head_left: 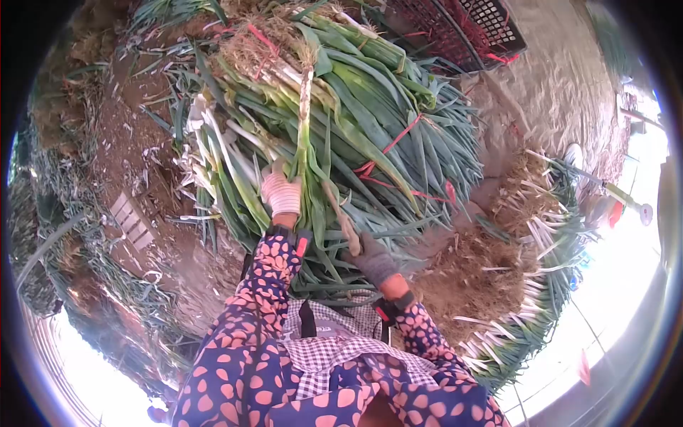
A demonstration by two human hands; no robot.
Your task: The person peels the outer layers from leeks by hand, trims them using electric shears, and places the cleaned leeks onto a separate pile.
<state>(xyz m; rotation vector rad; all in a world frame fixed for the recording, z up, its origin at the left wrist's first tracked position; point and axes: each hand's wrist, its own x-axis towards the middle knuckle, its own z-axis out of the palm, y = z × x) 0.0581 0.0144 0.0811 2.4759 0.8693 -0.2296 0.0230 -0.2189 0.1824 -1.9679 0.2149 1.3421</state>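
My left hand [281, 191], in a pale striped glove, is closed around the stalk of a green onion [304, 121]. Its roots point away from me and its leaves hang toward my lap. To the right, my right hand [370, 260], in a dark grey glove, is closed at a brownish, withered leaf [344, 226]. Under and beyond both hands lies a large heap of green onions [370, 99], with red ties [402, 135] across part of it. Peeled white stalks [220, 146] lie left of my left hand.
A black plastic crate [441, 32] stands at the top. Rows of onions with roots [526, 306] curve along the right. A pale slatted piece [133, 220] lies on the soil at left. A shoe [573, 154] shows at the right.
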